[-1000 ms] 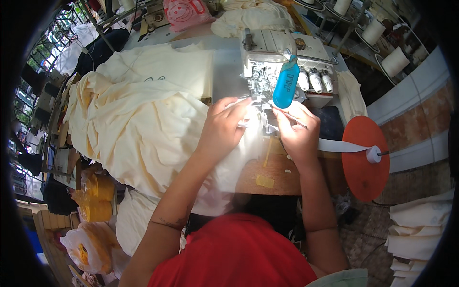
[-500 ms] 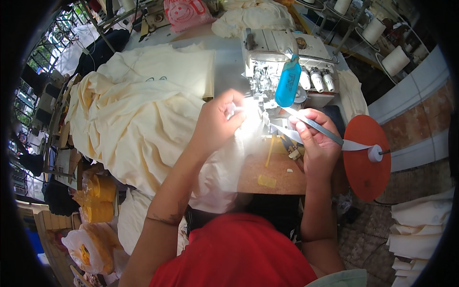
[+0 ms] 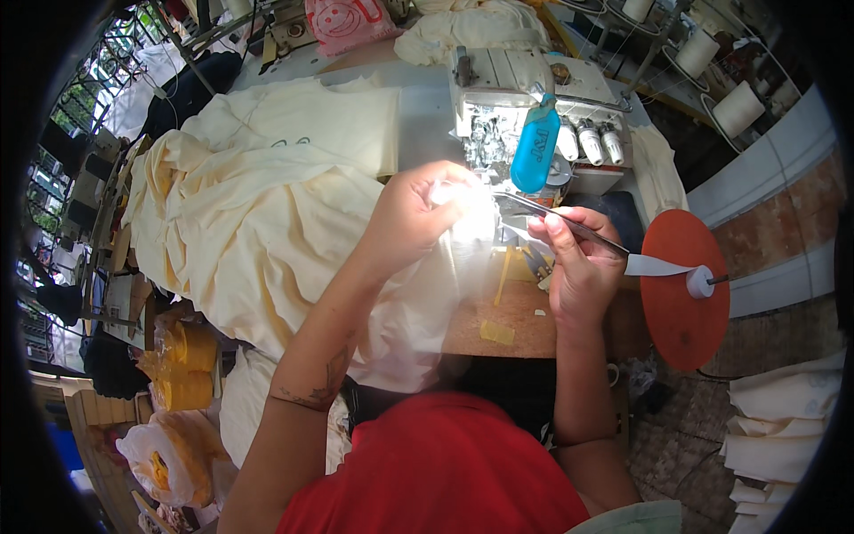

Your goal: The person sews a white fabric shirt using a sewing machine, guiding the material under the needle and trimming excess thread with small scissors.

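Note:
My left hand (image 3: pixel 411 214) is closed on the edge of a cream fabric (image 3: pixel 267 222), just left of the needle area of a sewing machine (image 3: pixel 507 76). Bright lamplight washes out the fingertips there. Held in my right hand (image 3: pixel 583 271), a pair of metal tweezers (image 3: pixel 587 233) slants up and left, its tip close to the machine's needle area. A white tape (image 3: pixel 654 266) runs from a small roll (image 3: pixel 700 282) beside an orange disc (image 3: pixel 680 329) to my right hand, which partly hides it. A blue tag-like piece (image 3: pixel 535 147) hangs at the machine's front.
Cream fabric covers the table's left side. Scissors (image 3: pixel 537 264) and a yellow patch (image 3: pixel 497 333) lie on the brown board (image 3: pixel 467 338). Thread cones (image 3: pixel 738 109) stand at the upper right. A pink bag (image 3: pixel 351 27) lies at the back. Folded cream cloth (image 3: pixel 783 392) is at lower right.
My left hand has shifted slightly right, toward the needle area, with the fabric. The tweezers in my right hand have turned, and their tip has moved left toward the machine.

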`<act>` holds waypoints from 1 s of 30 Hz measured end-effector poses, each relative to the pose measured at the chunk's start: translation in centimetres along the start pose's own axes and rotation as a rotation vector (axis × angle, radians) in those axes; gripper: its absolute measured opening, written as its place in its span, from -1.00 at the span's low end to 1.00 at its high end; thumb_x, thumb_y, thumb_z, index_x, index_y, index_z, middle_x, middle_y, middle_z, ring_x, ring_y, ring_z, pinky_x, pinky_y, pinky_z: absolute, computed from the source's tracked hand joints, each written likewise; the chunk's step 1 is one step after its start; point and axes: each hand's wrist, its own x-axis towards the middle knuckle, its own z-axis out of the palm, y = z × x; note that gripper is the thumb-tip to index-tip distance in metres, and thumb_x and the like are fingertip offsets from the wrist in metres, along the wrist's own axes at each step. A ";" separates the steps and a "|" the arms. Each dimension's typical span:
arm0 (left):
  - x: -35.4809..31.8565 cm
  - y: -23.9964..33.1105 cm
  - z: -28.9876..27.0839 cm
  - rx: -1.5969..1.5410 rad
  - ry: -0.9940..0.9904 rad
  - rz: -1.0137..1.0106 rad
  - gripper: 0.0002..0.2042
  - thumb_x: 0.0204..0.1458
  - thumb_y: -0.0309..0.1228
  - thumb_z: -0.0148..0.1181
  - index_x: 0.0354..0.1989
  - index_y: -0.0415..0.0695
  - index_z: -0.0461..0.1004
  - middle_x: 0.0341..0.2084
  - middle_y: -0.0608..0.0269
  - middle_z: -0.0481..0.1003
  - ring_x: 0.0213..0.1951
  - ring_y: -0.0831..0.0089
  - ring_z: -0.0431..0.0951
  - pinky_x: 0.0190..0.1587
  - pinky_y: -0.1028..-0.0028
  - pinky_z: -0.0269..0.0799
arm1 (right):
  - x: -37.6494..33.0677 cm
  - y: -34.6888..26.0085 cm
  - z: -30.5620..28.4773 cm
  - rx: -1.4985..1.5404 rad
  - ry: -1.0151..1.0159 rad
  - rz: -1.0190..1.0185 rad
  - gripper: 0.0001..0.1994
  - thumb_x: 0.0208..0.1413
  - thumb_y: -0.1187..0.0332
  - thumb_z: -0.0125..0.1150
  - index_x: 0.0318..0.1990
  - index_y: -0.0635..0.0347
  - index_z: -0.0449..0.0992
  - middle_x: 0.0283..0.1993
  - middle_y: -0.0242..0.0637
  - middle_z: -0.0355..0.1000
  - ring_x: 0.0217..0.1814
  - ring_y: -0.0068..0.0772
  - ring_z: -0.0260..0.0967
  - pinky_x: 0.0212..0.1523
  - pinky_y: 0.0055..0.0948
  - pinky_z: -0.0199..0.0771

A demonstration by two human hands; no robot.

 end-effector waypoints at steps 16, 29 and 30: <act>0.5 -1.3 0.0 0.456 0.159 0.095 -0.90 0.09 -0.56 0.25 -0.23 -0.24 0.56 -0.37 0.30 0.58 -0.36 0.68 0.52 -0.29 0.56 0.44 | 1.1 1.0 0.3 -0.277 -0.060 -0.210 -0.90 0.14 0.68 0.25 -0.21 0.38 0.54 -0.27 -0.12 0.61 -0.24 -0.40 0.61 -0.15 -0.47 0.63; 3.0 -1.1 -0.6 0.617 0.157 -0.027 -0.83 -0.02 -0.40 0.27 -0.34 -0.26 0.56 -0.60 0.22 0.51 -0.55 0.59 0.42 -0.45 0.49 0.33 | 2.2 2.1 2.1 -0.499 0.047 -0.141 -0.90 0.06 0.63 0.36 -0.29 0.36 0.56 -0.38 -0.28 0.60 -0.34 -0.60 0.55 -0.32 -0.60 0.52; 3.2 -1.3 -0.5 0.628 0.171 -0.036 -0.83 -0.02 -0.39 0.28 -0.35 -0.27 0.56 -0.60 0.20 0.52 -0.55 0.58 0.44 -0.43 0.48 0.35 | 2.4 2.5 2.0 -0.539 0.041 -0.179 -0.91 0.07 0.64 0.34 -0.29 0.37 0.55 -0.38 -0.27 0.60 -0.34 -0.61 0.54 -0.31 -0.60 0.51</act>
